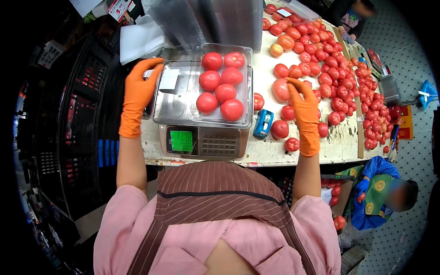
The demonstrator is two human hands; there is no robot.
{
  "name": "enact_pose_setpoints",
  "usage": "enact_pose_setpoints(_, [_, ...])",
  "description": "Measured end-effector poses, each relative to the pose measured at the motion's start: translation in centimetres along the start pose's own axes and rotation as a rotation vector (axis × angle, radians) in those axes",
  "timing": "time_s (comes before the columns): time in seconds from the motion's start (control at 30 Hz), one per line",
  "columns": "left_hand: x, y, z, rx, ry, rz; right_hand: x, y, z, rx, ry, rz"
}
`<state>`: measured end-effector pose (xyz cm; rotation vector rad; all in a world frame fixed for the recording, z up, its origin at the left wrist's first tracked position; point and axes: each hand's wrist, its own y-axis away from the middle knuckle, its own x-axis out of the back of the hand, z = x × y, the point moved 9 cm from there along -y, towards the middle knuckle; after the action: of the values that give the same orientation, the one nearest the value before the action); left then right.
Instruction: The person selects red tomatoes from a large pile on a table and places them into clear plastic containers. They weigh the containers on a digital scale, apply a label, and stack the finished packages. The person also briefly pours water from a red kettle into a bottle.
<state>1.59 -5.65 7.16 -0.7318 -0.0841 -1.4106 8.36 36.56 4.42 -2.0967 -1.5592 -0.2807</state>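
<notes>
My left hand (139, 91), in an orange glove, is beside the left edge of a weighing scale (220, 142), its thumb and fingers apart with nothing seen between them. On the scale's metal pan (172, 106) rests a clear plastic tray (247, 86) holding several red tomatoes (209, 80) in two rough columns. A white paper slip (169, 79) lies on the pan's left part. My right hand (302, 106), gloved too, has its fingertips on the right side of a large pinkish tomato (281, 90), right of the scale. Whether that tomato is off the table is hard to tell.
Many loose tomatoes (331, 74) cover the white table (213, 161) to the right. A small blue dispenser (263, 123) stands beside the scale. Stacked clear plastic containers (227, 24) rise behind it; black crates (86, 82) are at left. A co-worker (374, 194) holds a tomato at lower right.
</notes>
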Motion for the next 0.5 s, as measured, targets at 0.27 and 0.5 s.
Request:
enact_pose_setpoints(0.27, [1.5,2.2,-19.1,0.569,-0.061,-0.264,-8.4,0.2,7.9,-0.284,-0.268,-0.204])
enact_pose_setpoints(0.5, [2.0,-5.9,-6.7,0.314,-0.099,-0.506,-14.9,-4.6,8.8,-0.356,-0.294,-0.202])
